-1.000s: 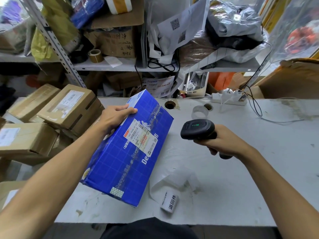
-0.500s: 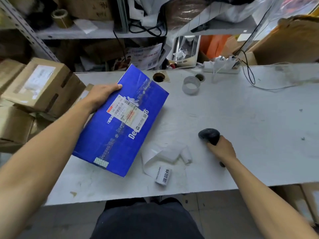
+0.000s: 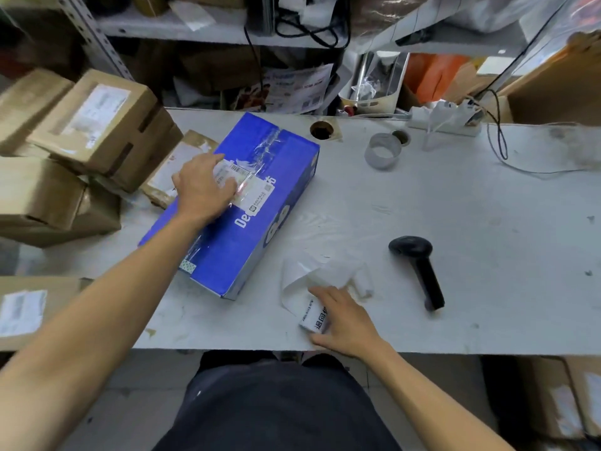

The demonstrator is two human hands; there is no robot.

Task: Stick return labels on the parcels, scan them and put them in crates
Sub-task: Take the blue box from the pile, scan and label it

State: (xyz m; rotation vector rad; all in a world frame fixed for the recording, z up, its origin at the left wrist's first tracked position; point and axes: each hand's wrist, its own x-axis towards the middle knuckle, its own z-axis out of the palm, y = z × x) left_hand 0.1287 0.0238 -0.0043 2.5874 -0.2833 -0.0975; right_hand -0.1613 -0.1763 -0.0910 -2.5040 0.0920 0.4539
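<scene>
The blue parcel (image 3: 240, 203) lies flat and skewed on the counter (image 3: 471, 255), and everything else is placed from it. The left hand (image 3: 203, 187) rests on its top face with fingers fairly straight, partly covering the white shipping label (image 3: 250, 190) there. Toward the near edge and to the right of the parcel, the right hand (image 3: 341, 317) curls around a small roll of return labels (image 3: 313, 317), whose loose backing paper (image 3: 325, 275) trails back toward the parcel's near corner. Further right again the black scanner (image 3: 419, 268) lies on its side, held by no one. Brown cartons (image 3: 97, 125) are stacked just left of the parcel. The likely trouble is in the peel: one-handed, a sticker could tear, fold on itself or catch the crumpled backing. A return label set over the barcode would probably spoil the scan, and the parcel could slide if the left hand eases off.
</scene>
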